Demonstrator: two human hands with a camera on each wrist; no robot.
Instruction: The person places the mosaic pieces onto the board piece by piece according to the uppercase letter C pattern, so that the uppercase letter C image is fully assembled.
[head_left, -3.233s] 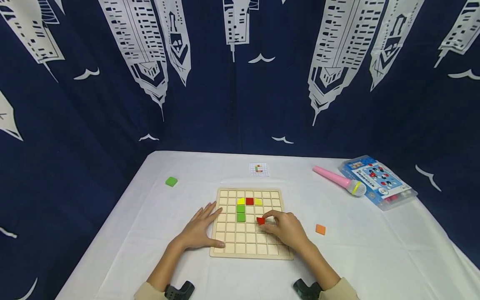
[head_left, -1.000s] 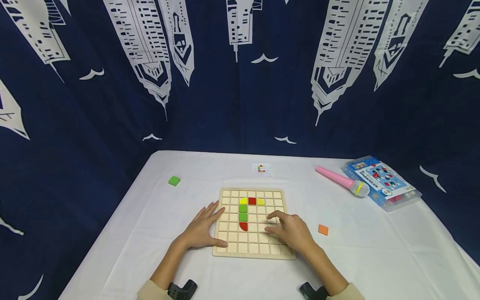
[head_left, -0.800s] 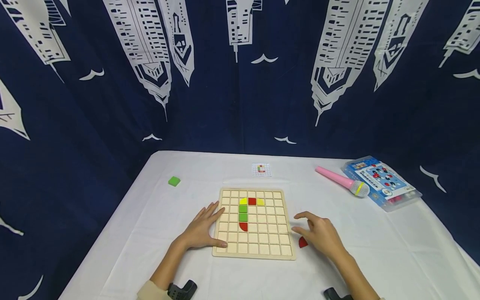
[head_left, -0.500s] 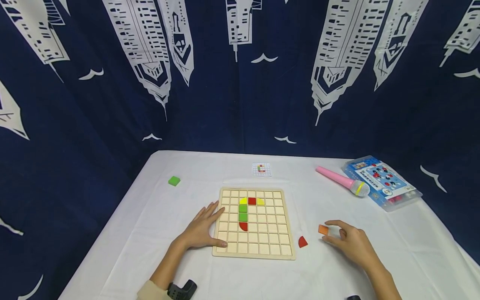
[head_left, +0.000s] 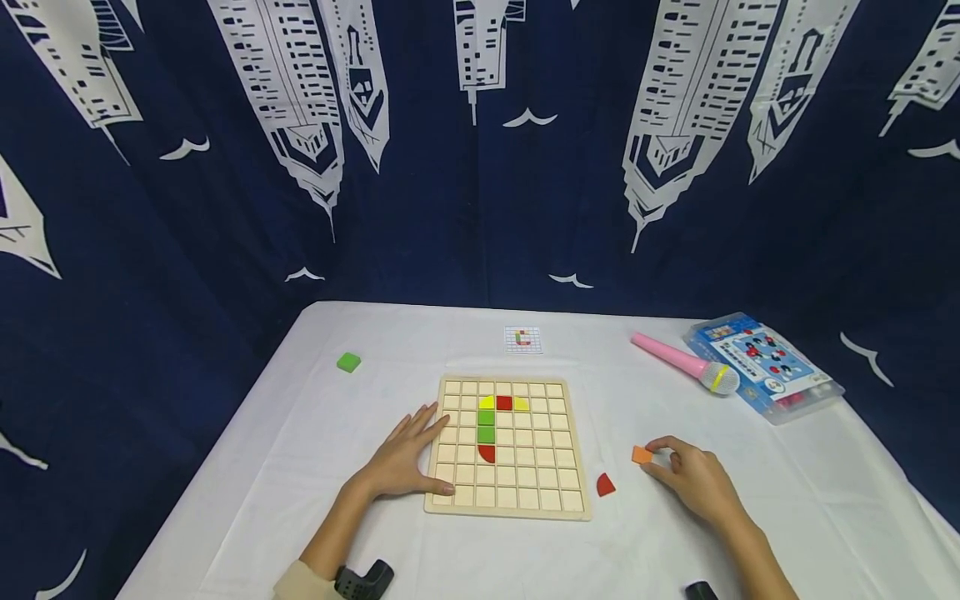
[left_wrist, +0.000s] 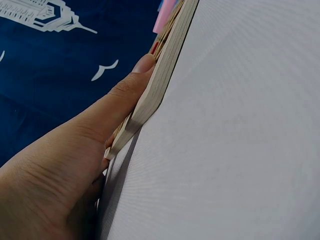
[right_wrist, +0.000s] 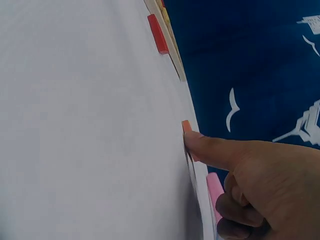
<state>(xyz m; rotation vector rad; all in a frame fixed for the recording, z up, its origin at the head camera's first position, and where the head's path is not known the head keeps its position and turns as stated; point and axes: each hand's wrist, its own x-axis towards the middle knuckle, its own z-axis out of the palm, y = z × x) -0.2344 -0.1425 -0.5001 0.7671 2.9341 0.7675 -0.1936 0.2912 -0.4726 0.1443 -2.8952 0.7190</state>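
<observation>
My right hand point(head_left: 692, 477) pinches a square orange tile point(head_left: 641, 455) between thumb and fingers, right of the board; the right wrist view shows the thumb against the orange tile point(right_wrist: 186, 126). A red quarter-circle tile point(head_left: 605, 484) lies on the cloth between that hand and the board. The left hand point(head_left: 401, 457) rests with spread fingers on the left edge of the wooden grid board point(head_left: 525, 498); its thumb lies over the rim in the left wrist view. Set in the grid are two yellow tiles, a red square point(head_left: 504, 402), two green squares point(head_left: 486, 426) and a red quarter circle point(head_left: 487, 453).
A green tile point(head_left: 348, 362) lies at the far left of the white-covered table. Behind the board is a small pattern card point(head_left: 522, 339). A pink toy microphone point(head_left: 686, 362) and a clear plastic case with a blue cover point(head_left: 765, 367) lie at the back right.
One red quarter-circle tile is now in the grid and another lies beside the board. My right hand has left the board, moved right and taken hold of the orange tile. The left hand stays put.
</observation>
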